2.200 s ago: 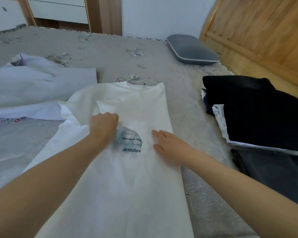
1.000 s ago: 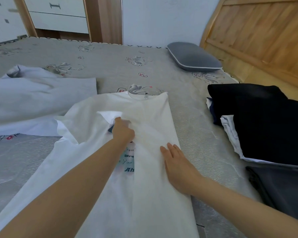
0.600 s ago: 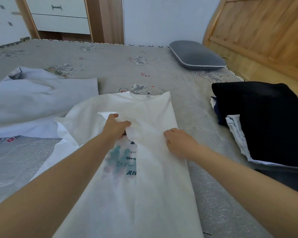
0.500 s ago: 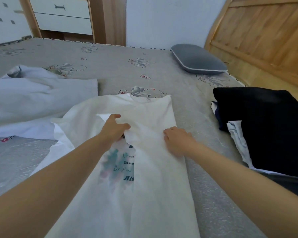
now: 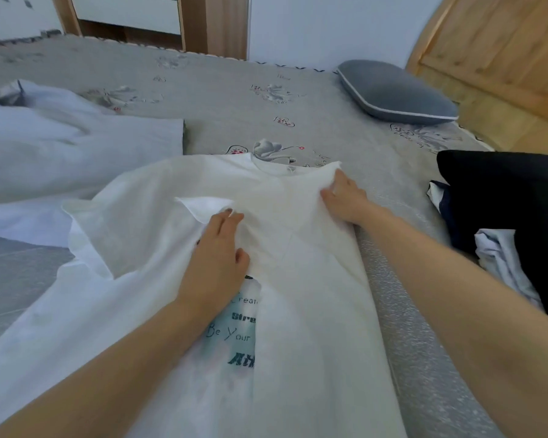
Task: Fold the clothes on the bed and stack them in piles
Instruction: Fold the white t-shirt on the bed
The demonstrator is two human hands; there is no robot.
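Observation:
A white T-shirt with a teal print lies lengthwise on the grey bed, its right side folded over the middle. My left hand presses flat on the folded sleeve near the chest, fingers straight. My right hand is at the shirt's right shoulder, with its fingers curled onto the fabric edge there. A stack of folded dark and white clothes sits at the right edge of the bed.
Pale blue garments lie spread at the left. A grey pillow rests at the far right by the wooden headboard. A wooden cabinet with white drawers stands beyond the bed.
My right hand has moved up from the shirt's middle to its right shoulder. My left hand has flattened on the folded sleeve. The camera has moved closer to the shirt.

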